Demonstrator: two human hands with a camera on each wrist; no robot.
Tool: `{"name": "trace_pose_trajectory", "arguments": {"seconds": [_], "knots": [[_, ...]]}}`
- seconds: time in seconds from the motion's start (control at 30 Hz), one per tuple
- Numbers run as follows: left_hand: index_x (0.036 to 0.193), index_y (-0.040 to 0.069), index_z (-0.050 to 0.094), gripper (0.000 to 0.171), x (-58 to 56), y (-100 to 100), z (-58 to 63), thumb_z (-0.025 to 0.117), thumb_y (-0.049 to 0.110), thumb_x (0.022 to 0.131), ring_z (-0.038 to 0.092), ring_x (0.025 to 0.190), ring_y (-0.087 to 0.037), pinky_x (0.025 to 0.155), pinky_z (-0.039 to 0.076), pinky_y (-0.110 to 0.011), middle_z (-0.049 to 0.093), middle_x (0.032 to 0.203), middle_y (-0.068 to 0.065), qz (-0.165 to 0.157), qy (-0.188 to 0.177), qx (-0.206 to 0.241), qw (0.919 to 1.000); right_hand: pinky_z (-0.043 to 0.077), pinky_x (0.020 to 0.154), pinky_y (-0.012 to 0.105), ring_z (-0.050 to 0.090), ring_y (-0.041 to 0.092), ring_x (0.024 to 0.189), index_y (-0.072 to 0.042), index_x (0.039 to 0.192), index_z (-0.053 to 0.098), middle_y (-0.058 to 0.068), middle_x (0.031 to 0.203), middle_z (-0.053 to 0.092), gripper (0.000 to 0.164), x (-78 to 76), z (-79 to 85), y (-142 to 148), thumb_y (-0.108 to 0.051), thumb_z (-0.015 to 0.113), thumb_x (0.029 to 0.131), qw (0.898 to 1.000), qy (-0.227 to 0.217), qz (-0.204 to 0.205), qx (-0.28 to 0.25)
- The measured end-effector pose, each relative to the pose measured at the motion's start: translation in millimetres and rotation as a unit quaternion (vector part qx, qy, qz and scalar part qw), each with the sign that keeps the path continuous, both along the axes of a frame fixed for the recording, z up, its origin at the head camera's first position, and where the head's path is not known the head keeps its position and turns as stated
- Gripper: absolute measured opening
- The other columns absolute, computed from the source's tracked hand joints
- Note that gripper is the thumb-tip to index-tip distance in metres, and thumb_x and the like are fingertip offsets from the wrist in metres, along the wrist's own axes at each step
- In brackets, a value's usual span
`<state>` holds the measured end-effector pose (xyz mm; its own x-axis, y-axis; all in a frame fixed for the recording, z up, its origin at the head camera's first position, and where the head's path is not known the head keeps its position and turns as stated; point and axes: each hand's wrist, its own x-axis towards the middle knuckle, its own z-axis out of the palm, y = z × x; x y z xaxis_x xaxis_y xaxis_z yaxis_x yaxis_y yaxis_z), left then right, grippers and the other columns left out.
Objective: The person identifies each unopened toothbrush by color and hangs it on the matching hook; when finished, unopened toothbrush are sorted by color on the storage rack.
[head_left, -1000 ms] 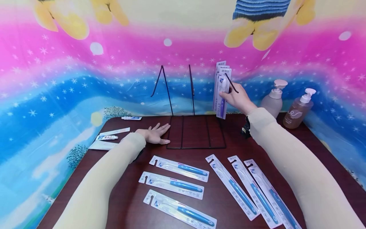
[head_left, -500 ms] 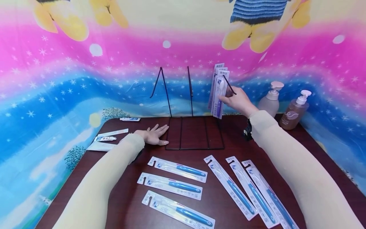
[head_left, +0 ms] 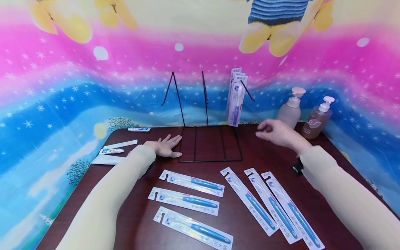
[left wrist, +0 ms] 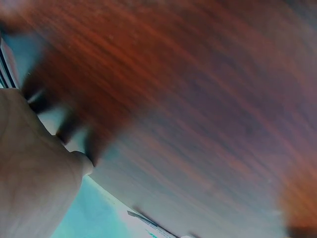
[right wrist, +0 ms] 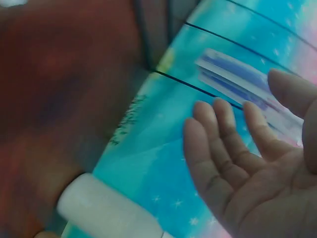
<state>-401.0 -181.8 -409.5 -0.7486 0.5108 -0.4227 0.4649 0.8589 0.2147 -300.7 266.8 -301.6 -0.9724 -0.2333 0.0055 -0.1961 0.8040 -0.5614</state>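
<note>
Several purple toothbrushes in blister packs [head_left: 236, 104] hang one behind another on the right hook of a black wire rack [head_left: 210, 161]. My right hand [head_left: 276, 133] is off to the right of them, holding nothing, its fingers loosely bent; in the right wrist view the packs [right wrist: 233, 74] show beyond the fingertips. My left hand [head_left: 165, 146] rests with spread fingers at the left side of the rack's base, on the table. The left wrist view shows part of that hand [left wrist: 39, 163] over the dark wood. The rack's left hook and middle hook carry nothing.
Blue packaged toothbrushes lie in front of the rack, three at the left [head_left: 192, 184] and three at the right [head_left: 250, 201]. Two pump bottles [head_left: 289, 113] [head_left: 316, 121] stand at the back right. Small toothpaste tubes [head_left: 112, 151] lie at the left edge. A printed cloth hangs behind.
My right hand has let go of the purple toothbrush pack and moved down and right, away from the hook. The left hand stays at the rack's base.
</note>
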Motion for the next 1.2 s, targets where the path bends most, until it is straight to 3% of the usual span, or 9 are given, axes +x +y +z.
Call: {"name": "trace_pose_trajectory", "arguments": {"seconds": [0.1, 0.3, 0.53, 0.67, 0.87, 1.2], "knots": [[0.148, 0.021, -0.007, 0.091, 1.5, 0.4, 5.5, 0.038, 0.068, 0.085, -0.010, 0.137, -0.033, 0.104, -0.001, -0.060, -0.011, 0.153, 0.001, -0.006, 0.010, -0.012, 0.9999, 0.047, 0.071, 0.039, 0.056, 0.023, 0.085, -0.004, 0.112, 0.058, 0.010, 0.097, 0.060, 0.042, 29.3, -17.8, 9.5, -0.037, 0.063, 0.087, 0.999, -0.002, 0.010, 0.053], [0.148, 0.020, -0.006, 0.090, -1.0, -0.2, 11.7, 0.037, 0.067, 0.086, -0.009, 0.137, -0.034, 0.103, 0.000, -0.061, -0.011, 0.153, 0.000, -0.012, 0.023, -0.014, 0.9996, 0.048, 0.066, 0.039, 0.056, 0.019, 0.077, -0.004, 0.114, 0.059, 0.007, 0.092, 0.061, 0.048, 85.4, -48.2, 21.5, -0.039, 0.067, 0.082, 0.992, -0.057, -0.008, 0.111], [0.148, 0.022, -0.008, 0.092, -3.1, 1.3, 13.6, 0.037, 0.070, 0.084, -0.010, 0.137, -0.032, 0.105, 0.000, -0.059, -0.011, 0.153, 0.002, -0.010, 0.020, -0.011, 0.9997, 0.043, 0.057, 0.034, 0.051, 0.015, 0.065, -0.004, 0.112, 0.060, 0.001, 0.076, 0.057, 0.052, 126.9, -68.1, 27.1, -0.041, 0.071, 0.078, 0.987, -0.071, -0.040, 0.135], [0.149, 0.020, -0.006, 0.091, -3.9, 2.6, 13.9, 0.038, 0.068, 0.085, -0.009, 0.137, -0.034, 0.104, 0.000, -0.059, -0.010, 0.153, -0.001, -0.010, 0.017, -0.006, 0.9998, 0.039, 0.053, 0.031, 0.048, 0.014, 0.060, -0.002, 0.113, 0.058, 0.000, 0.072, 0.054, 0.058, 142.1, -76.1, 25.5, -0.043, 0.073, 0.074, 0.984, -0.076, -0.062, 0.147], [0.148, 0.024, -0.009, 0.091, -8.6, 1.3, 7.2, 0.038, 0.069, 0.084, -0.012, 0.137, -0.031, 0.104, -0.001, -0.059, -0.013, 0.153, 0.003, -0.004, 0.015, -0.017, 0.9997, 0.043, 0.058, 0.036, 0.050, 0.016, 0.069, 0.000, 0.117, 0.055, 0.005, 0.087, 0.059, 0.072, 154.5, -79.1, 24.9, -0.048, 0.076, 0.068, 0.980, -0.075, -0.066, 0.174], [0.149, 0.019, -0.007, 0.094, -1.5, 1.1, 0.0, 0.037, 0.071, 0.083, -0.010, 0.137, -0.036, 0.103, -0.002, -0.061, -0.011, 0.153, -0.002, -0.008, 0.005, 0.004, 0.9999, 0.045, 0.065, 0.043, 0.052, 0.020, 0.075, -0.002, 0.111, 0.057, 0.007, 0.091, 0.059, 0.055, 159.9, -84.5, 44.6, -0.030, 0.080, 0.069, 0.972, -0.101, -0.085, 0.197]]}}
